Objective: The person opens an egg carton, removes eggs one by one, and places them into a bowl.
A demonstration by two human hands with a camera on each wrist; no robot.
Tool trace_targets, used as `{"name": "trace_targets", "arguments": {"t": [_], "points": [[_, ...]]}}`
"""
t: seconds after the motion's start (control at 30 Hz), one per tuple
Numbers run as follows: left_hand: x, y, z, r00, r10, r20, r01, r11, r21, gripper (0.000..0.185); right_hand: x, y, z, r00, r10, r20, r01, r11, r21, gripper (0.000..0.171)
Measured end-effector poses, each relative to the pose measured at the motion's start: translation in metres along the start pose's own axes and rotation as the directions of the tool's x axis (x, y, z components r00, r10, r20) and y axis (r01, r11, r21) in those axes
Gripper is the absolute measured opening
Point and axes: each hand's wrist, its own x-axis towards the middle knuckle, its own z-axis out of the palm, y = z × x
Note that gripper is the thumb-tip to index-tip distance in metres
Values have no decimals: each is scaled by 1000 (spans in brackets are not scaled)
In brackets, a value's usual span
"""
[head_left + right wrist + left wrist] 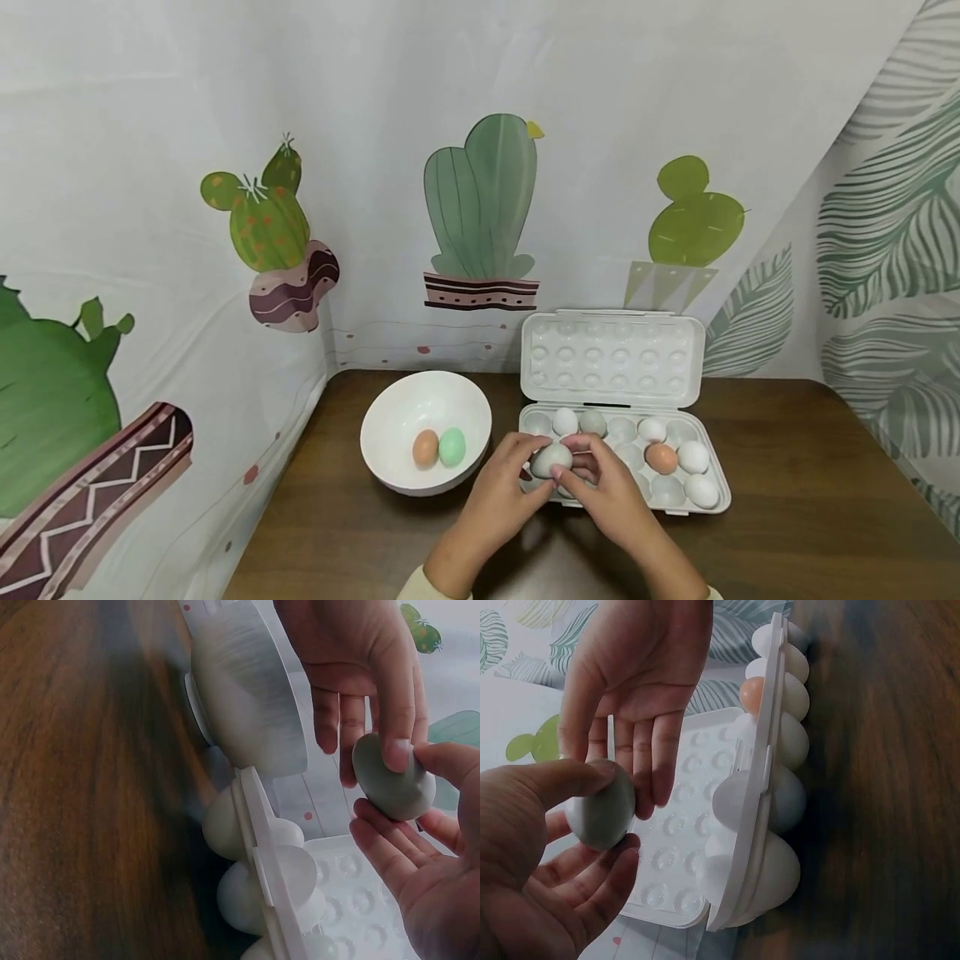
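Note:
A grey-green egg (551,459) (600,806) (390,784) hangs just above the front left corner of an open white egg carton (716,492) (761,765) (262,847). Both hands meet on it. My left hand (502,487) (525,847) (360,660) pinches it between thumb and curled fingers. My right hand (611,496) (641,667) (435,877) has its thumb tip on the egg's end and its fingers under it. The carton holds several white eggs, a brown egg (661,457) and a grey egg (592,422).
A white bowl (397,408) (247,697) stands left of the carton with a brown egg (425,447) and a green egg (452,447) inside. The carton's lid (611,354) leans back against a cactus-print cloth. Bare brown tabletop (810,500) lies to the right and front.

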Motion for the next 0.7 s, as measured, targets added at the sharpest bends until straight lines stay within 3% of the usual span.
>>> {"name": "trace_targets", "arguments": {"t": [0.17,0.43,0.7], "points": [[1,3,0,1000,-14,-20,14,1000,16,47,0,0,0,999,-41,12,41,999,-19,36],[2,2,-5,999,-20,-48,22,999,42,47,0,3,-3,989,-146,9,145,974,-175,31],[5,-3,-23,993,-101,-65,101,995,-7,48,1,7,-8,977,-213,-15,203,948,-243,26]]}}
